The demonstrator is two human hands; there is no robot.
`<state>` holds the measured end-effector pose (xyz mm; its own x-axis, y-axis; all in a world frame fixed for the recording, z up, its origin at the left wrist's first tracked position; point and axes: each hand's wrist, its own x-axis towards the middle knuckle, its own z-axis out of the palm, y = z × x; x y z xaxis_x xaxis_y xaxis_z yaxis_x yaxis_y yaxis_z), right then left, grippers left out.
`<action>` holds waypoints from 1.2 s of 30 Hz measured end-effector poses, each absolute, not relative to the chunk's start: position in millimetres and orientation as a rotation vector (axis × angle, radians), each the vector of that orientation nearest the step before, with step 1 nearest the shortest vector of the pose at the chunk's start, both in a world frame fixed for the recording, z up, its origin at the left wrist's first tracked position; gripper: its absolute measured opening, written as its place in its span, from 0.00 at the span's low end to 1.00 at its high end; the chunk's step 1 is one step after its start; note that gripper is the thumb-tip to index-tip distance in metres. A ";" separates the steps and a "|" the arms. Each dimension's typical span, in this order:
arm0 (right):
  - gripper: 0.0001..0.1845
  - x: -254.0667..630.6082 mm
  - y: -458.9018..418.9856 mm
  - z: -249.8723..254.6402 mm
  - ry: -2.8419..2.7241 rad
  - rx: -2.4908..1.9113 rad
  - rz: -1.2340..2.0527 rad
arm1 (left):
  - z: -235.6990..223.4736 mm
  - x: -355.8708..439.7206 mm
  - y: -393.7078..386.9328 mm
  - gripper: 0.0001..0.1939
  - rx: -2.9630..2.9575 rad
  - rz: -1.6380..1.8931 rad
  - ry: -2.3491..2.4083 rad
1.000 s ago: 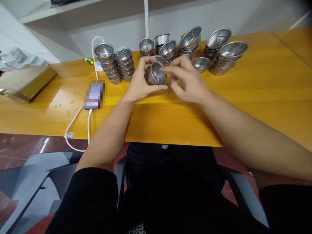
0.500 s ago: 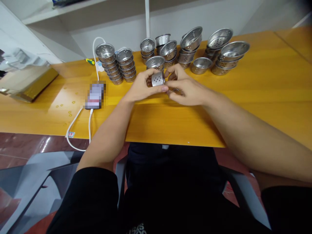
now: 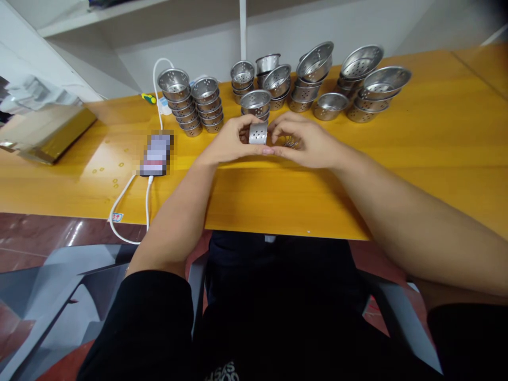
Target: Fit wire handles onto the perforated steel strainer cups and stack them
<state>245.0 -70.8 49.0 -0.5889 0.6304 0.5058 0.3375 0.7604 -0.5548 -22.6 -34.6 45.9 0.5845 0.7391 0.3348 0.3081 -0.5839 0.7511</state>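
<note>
Over the desk [image 3: 270, 198], the left hand [image 3: 233, 140] grips a cup [image 3: 258, 134]; the right hand [image 3: 313, 142] curls around thin wire [image 3: 291, 142]. A slack grip could drop the cup; a forward bump could topple the stack [image 3: 256, 101] behind.

Centre of frame, above the middle: left hand [image 3: 228, 142] grips a perforated metal cup [image 3: 258, 134]; right hand [image 3: 311, 142] curls around thin wire [image 3: 291, 141].

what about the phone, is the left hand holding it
No, the phone lies on the yellow table, while the left hand holds a small perforated metal cup.
</note>
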 end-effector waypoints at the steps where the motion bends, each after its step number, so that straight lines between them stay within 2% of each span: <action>1: 0.26 244.7 -69.2 47.3 -2.230 -0.718 0.524 | 46.7 -22.7 -35.2 0.54 2.179 0.859 0.828; 9: 0.26 246.2 -65.7 47.4 -2.234 -0.688 0.546 | 51.5 -23.6 -38.6 0.54 2.236 0.796 0.830; 17: 0.25 245.9 -66.8 47.9 -2.250 -0.645 0.555 | 54.0 -27.3 -38.6 0.46 2.211 0.736 0.860; 23: 0.26 262.1 -50.7 35.9 -2.094 -0.866 0.343 | 57.1 -36.5 -33.9 0.52 2.172 0.778 0.878; 28: 0.34 290.0 -18.1 8.8 -2.266 -0.966 0.402 | 54.5 -39.9 -15.4 0.63 2.177 1.097 0.848; 33: 0.31 287.0 -12.3 -2.4 -2.174 -0.879 0.383 | 45.5 -31.9 0.9 0.55 2.071 1.564 0.987; 36: 0.48 270.6 -18.1 3.0 -2.163 -0.852 0.345 | 33.2 -27.0 7.6 0.50 1.970 1.667 1.012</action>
<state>270.6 -18.1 3.0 -0.4792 0.6725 0.5640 0.4637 0.7396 -0.4878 -27.0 7.6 33.2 0.0436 0.7187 0.6939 0.2845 -0.6748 0.6810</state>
